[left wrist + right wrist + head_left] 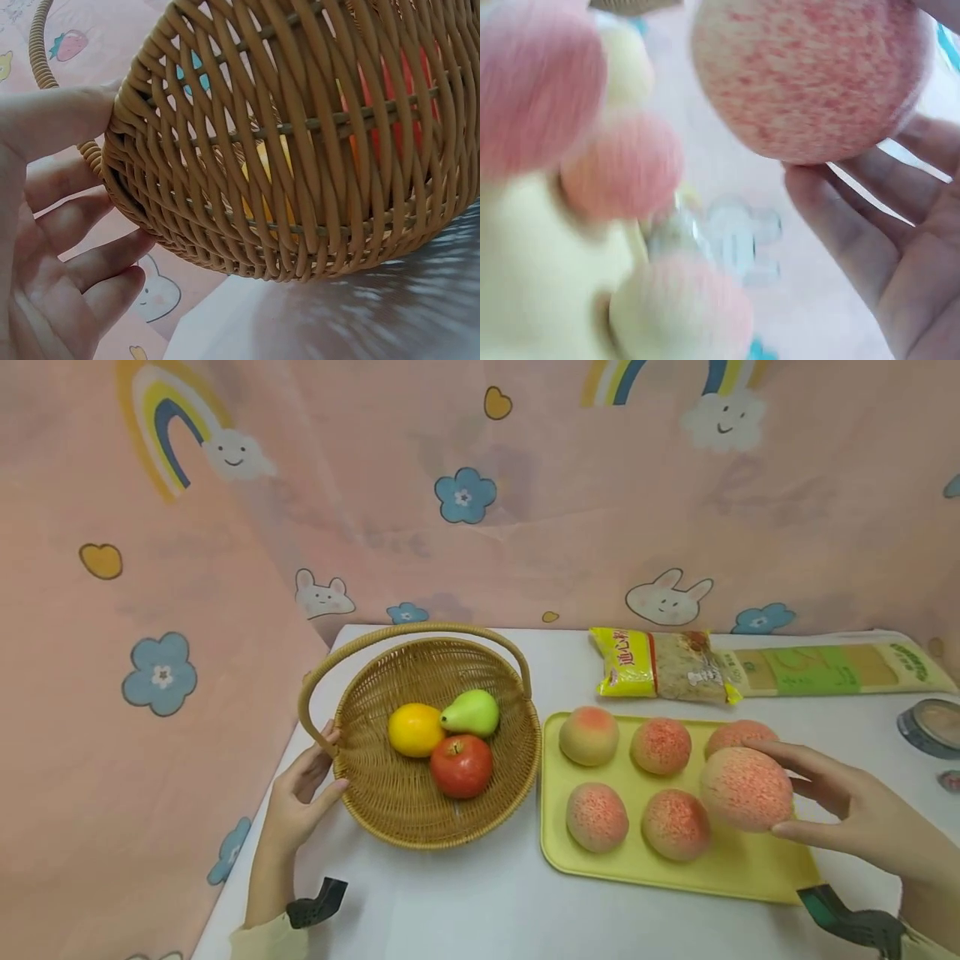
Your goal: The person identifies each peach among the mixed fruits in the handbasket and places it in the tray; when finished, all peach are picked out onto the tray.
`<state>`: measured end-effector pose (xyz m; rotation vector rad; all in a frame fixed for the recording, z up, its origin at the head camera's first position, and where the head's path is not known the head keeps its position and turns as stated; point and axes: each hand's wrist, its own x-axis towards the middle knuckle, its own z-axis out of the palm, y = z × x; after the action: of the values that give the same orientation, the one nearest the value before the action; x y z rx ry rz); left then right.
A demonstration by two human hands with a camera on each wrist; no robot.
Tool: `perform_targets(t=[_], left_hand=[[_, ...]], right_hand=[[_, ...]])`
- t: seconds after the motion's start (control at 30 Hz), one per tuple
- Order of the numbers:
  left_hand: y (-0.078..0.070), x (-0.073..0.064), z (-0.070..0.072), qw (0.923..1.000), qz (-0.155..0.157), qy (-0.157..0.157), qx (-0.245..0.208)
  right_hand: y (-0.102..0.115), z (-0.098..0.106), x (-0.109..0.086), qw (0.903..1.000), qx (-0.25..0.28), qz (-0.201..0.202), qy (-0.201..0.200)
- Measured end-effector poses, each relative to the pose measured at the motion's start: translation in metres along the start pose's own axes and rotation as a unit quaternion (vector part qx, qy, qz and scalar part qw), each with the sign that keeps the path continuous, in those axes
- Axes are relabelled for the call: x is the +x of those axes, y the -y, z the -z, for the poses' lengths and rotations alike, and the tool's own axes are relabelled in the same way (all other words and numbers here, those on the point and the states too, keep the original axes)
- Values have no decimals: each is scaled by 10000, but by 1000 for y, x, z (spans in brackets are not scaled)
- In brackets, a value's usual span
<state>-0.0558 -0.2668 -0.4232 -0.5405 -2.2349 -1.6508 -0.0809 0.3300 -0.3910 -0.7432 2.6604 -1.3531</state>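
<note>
My left hand (298,797) grips the left rim of a round wicker basket (375,793) near the foot of its arched handle. In the left wrist view the thumb lies over the rim of the woven basket (300,142), fingers at its other side. Inside the basket lie a yellow-orange fruit (416,730), a green pear (476,713) and a red apple (461,766). My right hand (847,797) holds a speckled pink peach (746,788) between thumb and fingers, above the right part of a yellow tray (765,868). Several more peaches (597,817) sit on that tray.
Behind the tray lie a yellow-ended noodle packet (675,664) and a long green-labelled packet (832,670). A round tin (932,727) stands at the far right. A pink patterned cloth (540,543) hangs behind and left of the white table (450,902).
</note>
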Motion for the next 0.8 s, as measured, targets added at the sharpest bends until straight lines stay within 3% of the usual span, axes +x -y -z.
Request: perform_targets(t=[0.1, 0.2, 0.3, 0.47, 0.6, 0.8], left_hand=[[0, -1, 0, 10000, 19, -5, -21], [-1, -2, 0, 9999, 103, -31, -12], [-2, -3, 0, 9997, 214, -82, 49], [-4, -3, 1, 9996, 239, -130, 56], [-2, -2, 0, 9999, 68, -131, -74], [2, 0, -2, 9996, -104, -119, -219]], right_hand=[[-25, 2, -21, 9993, -72, -368, 27], [-44, 0, -37, 9945, -114, -1006, 280], [-57, -4, -43, 9859, -104, -1553, 617], [-73, -6, -46, 9719, 152, -2041, 1160], [-83, -4, -48, 9599, 604, -2357, 1394], [-91, -5, -50, 9586, 889, -2324, 1387]])
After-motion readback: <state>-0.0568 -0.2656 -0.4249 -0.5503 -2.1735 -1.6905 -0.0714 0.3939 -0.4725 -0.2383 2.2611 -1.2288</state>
